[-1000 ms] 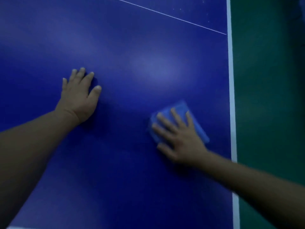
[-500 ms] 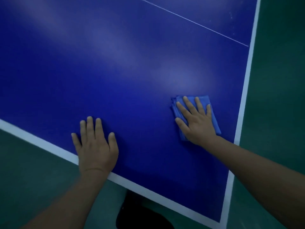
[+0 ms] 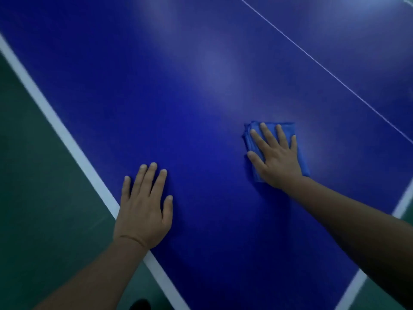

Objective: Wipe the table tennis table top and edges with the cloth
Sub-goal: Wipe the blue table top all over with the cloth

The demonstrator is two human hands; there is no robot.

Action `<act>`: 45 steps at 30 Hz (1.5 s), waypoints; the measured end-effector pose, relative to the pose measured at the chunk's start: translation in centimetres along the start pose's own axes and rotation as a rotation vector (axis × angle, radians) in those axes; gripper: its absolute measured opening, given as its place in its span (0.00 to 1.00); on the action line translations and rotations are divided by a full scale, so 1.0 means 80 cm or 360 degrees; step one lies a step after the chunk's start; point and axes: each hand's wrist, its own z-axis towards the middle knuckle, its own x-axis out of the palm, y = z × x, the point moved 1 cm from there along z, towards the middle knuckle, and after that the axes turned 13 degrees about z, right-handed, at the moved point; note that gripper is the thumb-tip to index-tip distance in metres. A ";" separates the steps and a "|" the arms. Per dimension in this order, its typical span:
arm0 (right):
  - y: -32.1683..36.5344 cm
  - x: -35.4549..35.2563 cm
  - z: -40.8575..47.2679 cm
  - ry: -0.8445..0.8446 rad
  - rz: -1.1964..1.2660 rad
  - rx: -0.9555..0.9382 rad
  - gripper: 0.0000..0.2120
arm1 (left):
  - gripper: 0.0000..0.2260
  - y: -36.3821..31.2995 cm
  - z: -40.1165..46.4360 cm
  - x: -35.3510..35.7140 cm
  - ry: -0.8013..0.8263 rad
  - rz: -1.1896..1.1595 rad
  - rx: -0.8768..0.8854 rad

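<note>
Head view: right hand (image 3: 278, 158), fingers spread, presses the blue cloth (image 3: 290, 128) mid-frame; left hand (image 3: 143, 211) flat on the surface (image 3: 178, 86), fingers together.

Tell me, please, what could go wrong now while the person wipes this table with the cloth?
The right hand only presses flat on the folded blue cloth, so the cloth may slip out or unfold. The left hand leans at the white edge line and could slide off. The edges may stay unwiped.

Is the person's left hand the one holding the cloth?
No, the left hand lies flat on the bare blue table, while the right hand presses the folded blue cloth.
</note>
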 end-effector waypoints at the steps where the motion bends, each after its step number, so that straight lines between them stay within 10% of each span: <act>1: 0.012 -0.002 0.023 0.0044 -0.0012 -0.0128 0.35 | 0.30 -0.002 -0.002 0.000 0.0014 0.0033 -0.0077; 8: 0.100 0.004 0.133 0.0272 -0.0183 -0.0929 0.33 | 0.31 -0.037 -0.024 -0.005 0.0034 -0.0038 -0.0931; 23: 0.210 0.039 0.158 0.0455 -0.0266 -0.1565 0.32 | 0.26 -0.033 -0.026 -0.003 -0.0149 -0.0299 -0.1093; 45: 0.073 0.094 -0.305 0.0782 -0.0334 -0.2150 0.29 | 0.33 -0.373 -0.351 -0.012 -0.0448 -0.1124 -0.1981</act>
